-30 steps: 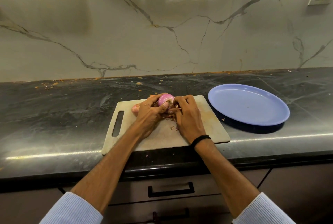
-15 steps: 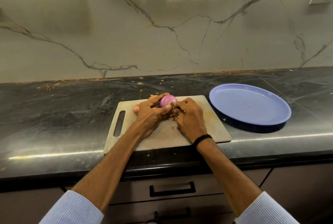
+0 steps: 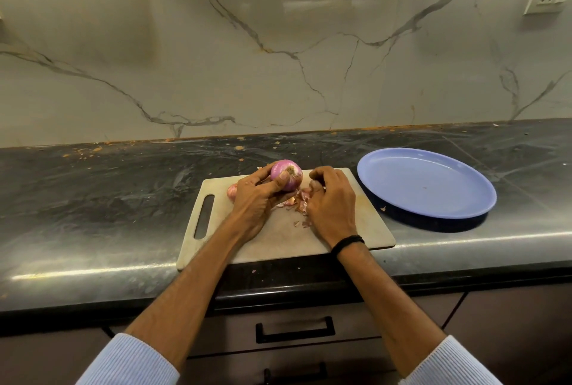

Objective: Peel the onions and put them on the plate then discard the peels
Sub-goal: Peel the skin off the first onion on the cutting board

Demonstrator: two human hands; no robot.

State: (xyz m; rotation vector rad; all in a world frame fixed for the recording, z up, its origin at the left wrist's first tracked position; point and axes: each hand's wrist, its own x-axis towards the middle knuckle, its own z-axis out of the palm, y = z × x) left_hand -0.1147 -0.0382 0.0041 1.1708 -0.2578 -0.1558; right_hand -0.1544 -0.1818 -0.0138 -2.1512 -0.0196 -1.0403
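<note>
Onion (image 3: 286, 175) up in the left hand (image 3: 257, 199), fingers wrapped round it, centre frame over the far edge of the cutting board (image 3: 278, 239). Right hand (image 3: 332, 202) curls over the peels (image 3: 298, 199); pinching one? Can't tell. Plate (image 3: 427, 183) sits just right of the board.

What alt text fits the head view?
A person's left hand grips a red onion over a cutting board, while the right hand curls beside loose peels. A blue plate, no onions on it, sits to the right on the dark countertop.
</note>
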